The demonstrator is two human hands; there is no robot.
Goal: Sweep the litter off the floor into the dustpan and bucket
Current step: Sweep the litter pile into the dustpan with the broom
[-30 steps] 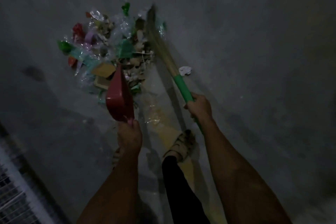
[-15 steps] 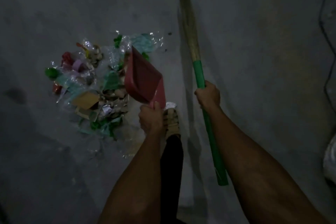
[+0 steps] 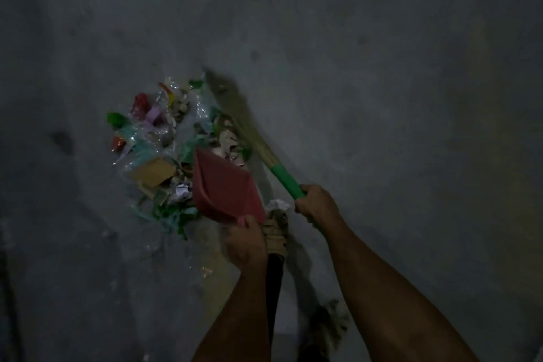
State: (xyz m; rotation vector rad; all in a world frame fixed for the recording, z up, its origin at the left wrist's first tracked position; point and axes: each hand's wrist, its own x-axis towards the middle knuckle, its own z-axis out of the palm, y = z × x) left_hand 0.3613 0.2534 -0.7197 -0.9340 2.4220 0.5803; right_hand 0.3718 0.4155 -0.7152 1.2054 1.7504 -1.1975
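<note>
Litter [image 3: 164, 150] heaped on floor [image 3: 382, 97] | left hand [image 3: 245, 239] grips red dustpan [image 3: 224, 188] at its near edge | right hand [image 3: 316, 204] clamped on broom [image 3: 264, 153], bristles at far right

dim, low light throughout. bare grey concrete floor [image 3: 382, 67] fills the view, mottled. a dark stain [image 3: 60, 139] marks its left side.

A sandalled foot [image 3: 275, 232] stands on the grey concrete, just below a crumpled white scrap. A dark trouser leg [image 3: 273, 288] runs down from it toward the bottom edge. A dark stain [image 3: 61, 139] marks the concrete at the left. A fuzzy dark clump [image 3: 326, 323] shows near the bottom; what it is cannot be told.
</note>
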